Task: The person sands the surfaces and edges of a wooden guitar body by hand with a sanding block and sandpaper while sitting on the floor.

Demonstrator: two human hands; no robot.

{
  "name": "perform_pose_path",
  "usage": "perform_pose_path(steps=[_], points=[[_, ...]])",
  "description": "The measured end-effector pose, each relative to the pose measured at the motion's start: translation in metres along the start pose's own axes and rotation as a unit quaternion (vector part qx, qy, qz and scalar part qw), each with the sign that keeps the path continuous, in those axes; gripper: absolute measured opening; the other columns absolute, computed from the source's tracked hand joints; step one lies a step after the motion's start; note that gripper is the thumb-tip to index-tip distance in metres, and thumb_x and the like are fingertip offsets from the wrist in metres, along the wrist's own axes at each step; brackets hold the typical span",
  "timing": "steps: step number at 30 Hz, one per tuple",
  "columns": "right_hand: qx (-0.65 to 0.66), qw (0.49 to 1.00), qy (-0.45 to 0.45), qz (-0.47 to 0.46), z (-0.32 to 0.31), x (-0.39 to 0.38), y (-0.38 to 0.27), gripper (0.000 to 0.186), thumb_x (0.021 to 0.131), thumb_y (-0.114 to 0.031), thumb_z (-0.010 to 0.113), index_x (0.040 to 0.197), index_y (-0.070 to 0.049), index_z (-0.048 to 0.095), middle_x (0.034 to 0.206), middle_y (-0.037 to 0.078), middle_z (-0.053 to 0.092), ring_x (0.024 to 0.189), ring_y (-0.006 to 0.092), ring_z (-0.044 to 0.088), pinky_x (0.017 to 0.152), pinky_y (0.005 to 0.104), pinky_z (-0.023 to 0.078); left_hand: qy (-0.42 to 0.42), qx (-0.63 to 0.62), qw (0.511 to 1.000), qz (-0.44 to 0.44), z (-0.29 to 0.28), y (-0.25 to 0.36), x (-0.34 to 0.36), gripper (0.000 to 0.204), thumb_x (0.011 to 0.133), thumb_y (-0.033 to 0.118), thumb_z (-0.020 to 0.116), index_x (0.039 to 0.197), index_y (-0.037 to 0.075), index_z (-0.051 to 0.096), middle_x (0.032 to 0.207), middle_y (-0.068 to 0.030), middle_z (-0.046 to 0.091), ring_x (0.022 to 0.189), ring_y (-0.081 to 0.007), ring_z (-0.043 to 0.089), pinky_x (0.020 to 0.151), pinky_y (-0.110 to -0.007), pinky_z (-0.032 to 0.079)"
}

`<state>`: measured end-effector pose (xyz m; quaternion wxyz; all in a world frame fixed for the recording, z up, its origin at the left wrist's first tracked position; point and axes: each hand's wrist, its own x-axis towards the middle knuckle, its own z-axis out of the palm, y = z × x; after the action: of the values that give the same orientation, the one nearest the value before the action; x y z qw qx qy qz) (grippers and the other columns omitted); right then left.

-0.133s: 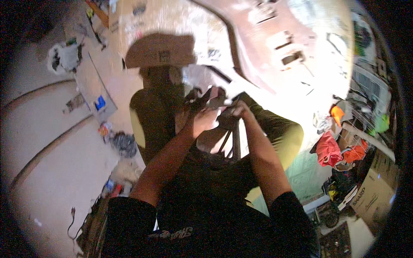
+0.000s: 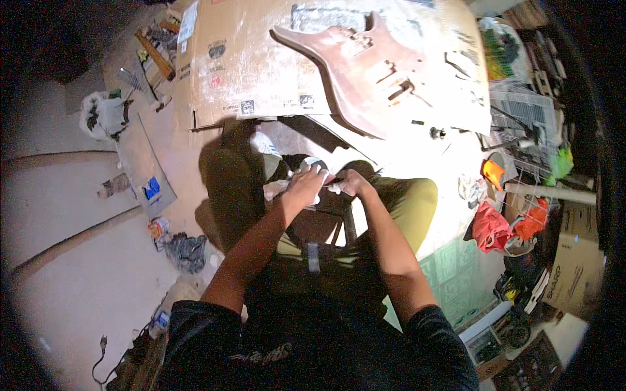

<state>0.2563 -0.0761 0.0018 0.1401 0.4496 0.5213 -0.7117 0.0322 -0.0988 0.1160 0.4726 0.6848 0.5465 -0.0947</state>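
The left hand and right hand sit close together near the centre of the frame, fingers bent around a small reddish piece between them — whether either is closed on it, I cannot tell. Steady, even support from both sides should suit so small a thing. The guitar body lies well apart on cardboard, upper right of centre — best left unbumped.
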Motion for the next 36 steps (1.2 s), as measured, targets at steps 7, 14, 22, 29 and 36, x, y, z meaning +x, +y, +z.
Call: perform_pose_path(steps=[7,14,22,29,36], points=[[0.140,0.977,0.129,-0.099,-0.033,-0.102,-0.117,0.019,0.100,-0.029,0.064,0.093,-0.011,0.068,0.074,-0.006,0.062,0.062,0.0035,0.052,0.055,0.0220,0.041,0.230,-0.282,0.924,0.116,-0.064,-0.001,-0.011,0.043,0.082,0.025,0.078,0.118,0.003,0.067,0.107,-0.0166,0.071,0.092,-0.0279,0.067,0.083,-0.038,0.052],[-0.074,0.916,0.342,-0.195,-0.002,-0.100,-0.102,0.036,0.092,-0.026,0.073,0.123,-0.009,0.066,0.108,0.017,0.068,0.100,0.0225,0.061,0.093,0.0332,0.047,0.284,-0.223,0.926,0.114,-0.025,-0.006,-0.036,0.034,0.091,0.032,0.068,0.108,0.003,0.072,0.106,-0.0219,0.071,0.097,-0.0380,0.067,0.083,-0.045,0.049],[-0.232,0.843,0.345,-0.340,0.007,-0.092,-0.105,0.023,0.083,-0.013,0.072,0.104,-0.005,0.070,0.100,0.018,0.066,0.097,0.0380,0.062,0.086,0.0443,0.050,0.258,-0.048,0.955,0.142,-0.011,-0.002,-0.022,0.033,0.091,0.037,0.065,0.104,0.008,0.074,0.109,-0.0177,0.071,0.103,-0.0384,0.065,0.091,-0.049,0.044],[-0.269,0.844,0.359,-0.294,0.007,-0.074,-0.105,0.025,0.079,-0.022,0.072,0.095,-0.004,0.068,0.091,0.019,0.063,0.091,0.0403,0.060,0.082,0.0463,0.050,0.306,-0.064,0.940,0.136,-0.002,-0.020,-0.008,0.025,0.092,0.032,0.063,0.102,0.012,0.074,0.103,-0.0156,0.072,0.100,-0.0375,0.064,0.090,-0.049,0.041],[-0.246,0.860,0.336,-0.296,0.011,-0.066,-0.102,0.024,0.079,-0.020,0.071,0.094,-0.002,0.067,0.093,0.023,0.065,0.087,0.0419,0.063,0.076,0.0461,0.051,0.289,-0.003,0.949,0.129,-0.008,-0.018,-0.011,0.022,0.090,0.029,0.063,0.098,0.011,0.075,0.101,-0.0145,0.071,0.103,-0.0361,0.061,0.090,-0.051,0.040]])
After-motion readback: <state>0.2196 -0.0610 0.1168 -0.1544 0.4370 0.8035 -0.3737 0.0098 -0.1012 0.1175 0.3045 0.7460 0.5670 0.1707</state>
